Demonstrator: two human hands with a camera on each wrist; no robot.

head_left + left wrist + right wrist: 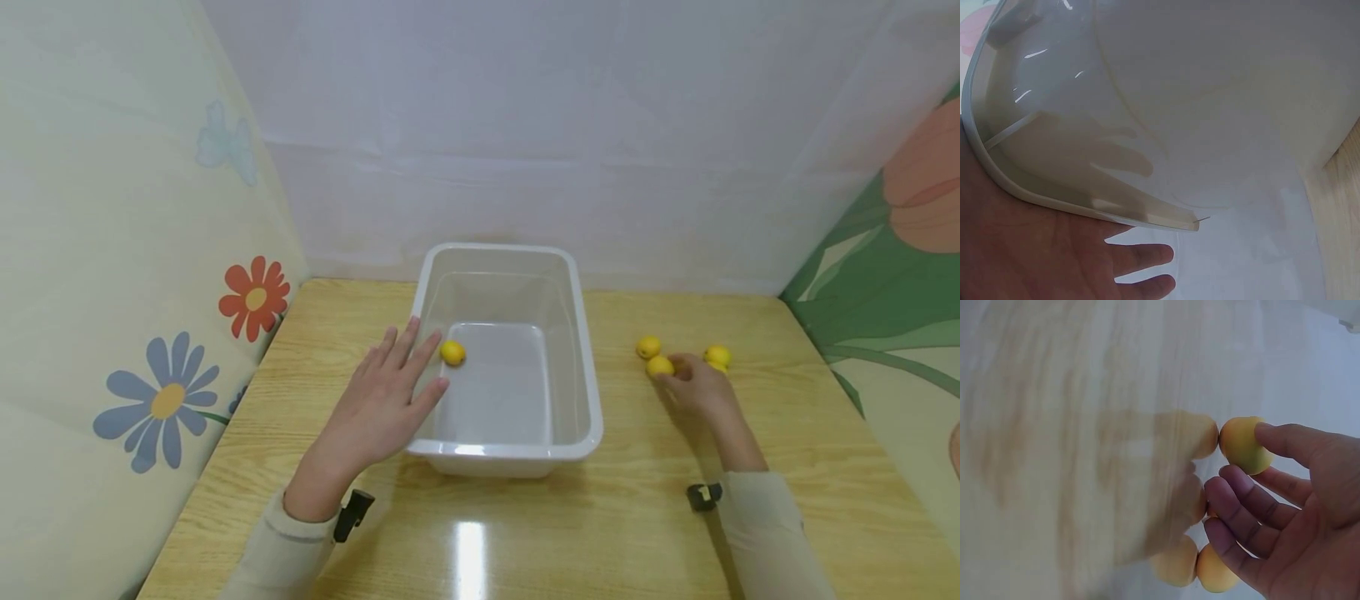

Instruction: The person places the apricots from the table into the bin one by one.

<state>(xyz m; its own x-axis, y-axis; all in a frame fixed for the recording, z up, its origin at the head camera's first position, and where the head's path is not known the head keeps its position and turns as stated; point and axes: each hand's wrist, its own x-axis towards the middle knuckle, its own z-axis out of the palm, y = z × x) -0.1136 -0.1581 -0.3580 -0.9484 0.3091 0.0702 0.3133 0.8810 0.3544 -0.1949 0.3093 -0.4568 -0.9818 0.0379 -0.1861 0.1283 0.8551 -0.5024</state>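
A white plastic basin (480, 452) stands on the table with one lemon (453, 352) inside, near its left wall. My left hand (386, 398) rests on the basin's left rim, fingers spread and fairly straight; the left wrist view shows the palm (1035, 250) against the rim. Over to the right, my right hand (701, 387) pinches a lemon (660, 367) between thumb and fingers, low at the tabletop. That lemon (1244, 447) shows a greenish patch in the right wrist view. Another lemon (648, 347) lies just behind it.
Right of my right hand sit two more lemons (717, 356), one partly hidden by the hand. The glossy wooden table (600, 525) mirrors the fruit in the right wrist view. A white sheet (480, 125) hangs behind, with flower-printed panels (150, 275) at the sides.
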